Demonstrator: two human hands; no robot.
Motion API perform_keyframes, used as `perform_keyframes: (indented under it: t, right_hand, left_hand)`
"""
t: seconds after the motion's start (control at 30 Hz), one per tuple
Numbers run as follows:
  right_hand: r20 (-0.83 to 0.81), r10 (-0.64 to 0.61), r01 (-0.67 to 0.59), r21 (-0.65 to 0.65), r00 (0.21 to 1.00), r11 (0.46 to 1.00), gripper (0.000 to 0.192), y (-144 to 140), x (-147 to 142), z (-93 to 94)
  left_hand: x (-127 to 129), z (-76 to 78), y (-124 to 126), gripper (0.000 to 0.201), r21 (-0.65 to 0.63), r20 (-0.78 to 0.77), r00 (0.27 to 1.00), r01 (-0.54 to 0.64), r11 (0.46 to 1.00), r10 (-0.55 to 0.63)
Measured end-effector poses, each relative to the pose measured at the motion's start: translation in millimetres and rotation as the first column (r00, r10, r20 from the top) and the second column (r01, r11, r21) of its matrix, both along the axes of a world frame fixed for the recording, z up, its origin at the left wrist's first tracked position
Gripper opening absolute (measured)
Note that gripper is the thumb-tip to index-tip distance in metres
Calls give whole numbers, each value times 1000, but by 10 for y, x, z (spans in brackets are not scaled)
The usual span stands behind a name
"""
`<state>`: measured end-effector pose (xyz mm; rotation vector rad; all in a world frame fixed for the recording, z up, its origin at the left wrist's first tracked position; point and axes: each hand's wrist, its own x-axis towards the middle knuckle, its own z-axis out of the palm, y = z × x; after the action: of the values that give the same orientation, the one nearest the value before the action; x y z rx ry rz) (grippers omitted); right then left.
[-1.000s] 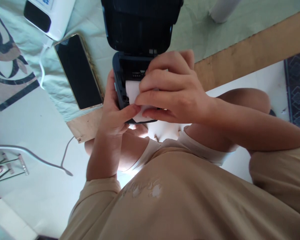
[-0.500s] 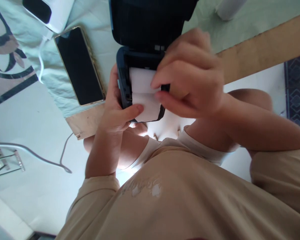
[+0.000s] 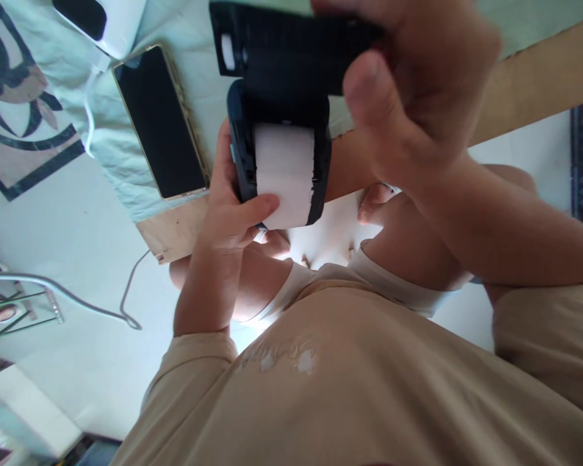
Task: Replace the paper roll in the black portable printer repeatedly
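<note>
The left hand grips the small dark blue plastic printer with white paper. The right hand grips its black lid. Beside the left grip, a black phone lies on the surface's pale green cloth.

A phone lay left of the printer, a paper strip in it, with a charger behind the phone.

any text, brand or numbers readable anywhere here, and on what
None can be read.
Shirt: a pale chest mark, too blurred to read.
Paper in the dark printer: blank.
Phone: screen dark, nothing on it.
White device: no label in view.
Cloth: a dark pattern, no letters.
</note>
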<state>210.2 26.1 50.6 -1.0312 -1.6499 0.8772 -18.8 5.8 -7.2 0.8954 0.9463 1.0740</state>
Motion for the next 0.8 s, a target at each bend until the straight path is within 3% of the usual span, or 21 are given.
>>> perform_keyframes:
  t: [0.07,0.13,0.27,0.4,0.6,0.8]
  right_hand:
    - [147,34,-75,281,989,957,49,-15,7,0]
    - [278,62,-165,365,959,916,44,-11,25,-46]
    - [405,75,-245,387,911,889,42,-13,37,-146]
    - [433,99,-251,309,896,917,41,-33,27,-147]
    - [328,75,-204,378,942,903,45,-28,5,-154]
    - [334,148,-246,271,931,931,41,-40,7,-154]
  left_hand:
    - [18,30,-20,102,-37,21,999,-31,999,32]
    - [34,46,-30,102,-52,44,998,-31,998,33]
    - [31,59,-37,103,-60,44,999,-14,998,17]
    - [16,56,-37,102,-51,21,1000,-10,999,11]
    - [60,35,-31,117,-71,56,998,20,997,-16]
    - [60,26,-46,105,-15,28,1000,4,1000,-4]
